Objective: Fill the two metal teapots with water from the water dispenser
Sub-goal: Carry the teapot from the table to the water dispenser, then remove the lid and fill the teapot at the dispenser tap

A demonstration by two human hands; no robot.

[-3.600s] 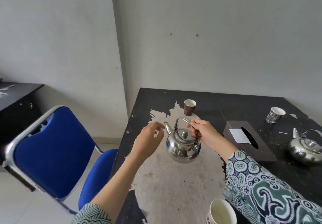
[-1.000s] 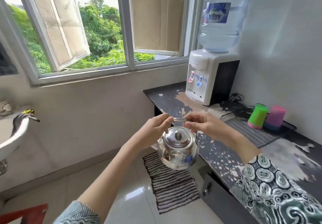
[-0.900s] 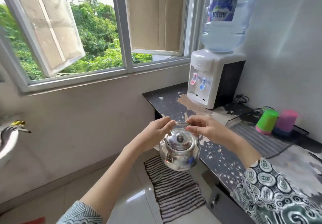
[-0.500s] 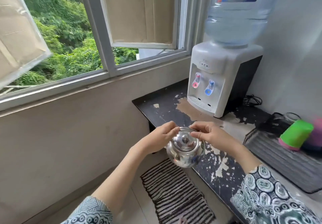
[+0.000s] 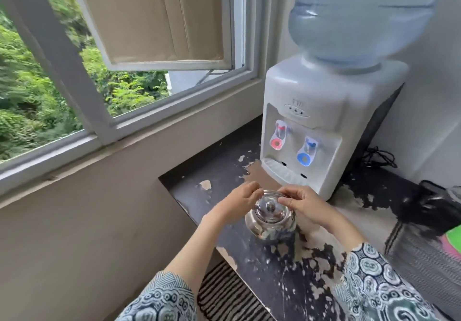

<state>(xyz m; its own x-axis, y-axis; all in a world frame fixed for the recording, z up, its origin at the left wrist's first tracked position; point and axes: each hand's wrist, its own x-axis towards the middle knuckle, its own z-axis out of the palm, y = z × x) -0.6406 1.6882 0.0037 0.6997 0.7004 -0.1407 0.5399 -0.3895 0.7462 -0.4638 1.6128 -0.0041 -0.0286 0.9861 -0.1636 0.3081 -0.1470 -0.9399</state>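
Observation:
A shiny metal teapot (image 5: 270, 224) with its lid on sits low over the worn black counter (image 5: 207, 171), just in front of the white water dispenser (image 5: 321, 111). My left hand (image 5: 239, 202) and my right hand (image 5: 303, 202) both pinch its thin wire handle from either side. The dispenser carries a big blue water bottle (image 5: 359, 18) on top, with a red tap (image 5: 277, 141) and a blue tap (image 5: 305, 157) above a drip tray. I cannot tell whether the pot rests on the counter. No second teapot is in view.
An open window (image 5: 159, 21) lies to the left behind a sill. A black cable (image 5: 379, 157) trails beside the dispenser. A dark tray with a green cup (image 5: 454, 236) sits at the right edge. A striped mat (image 5: 224, 295) lies on the floor below the counter.
I have walked from the table to the dispenser counter with the teapot held in both hands. In the last half second the pot has come over the counter, closer to the taps.

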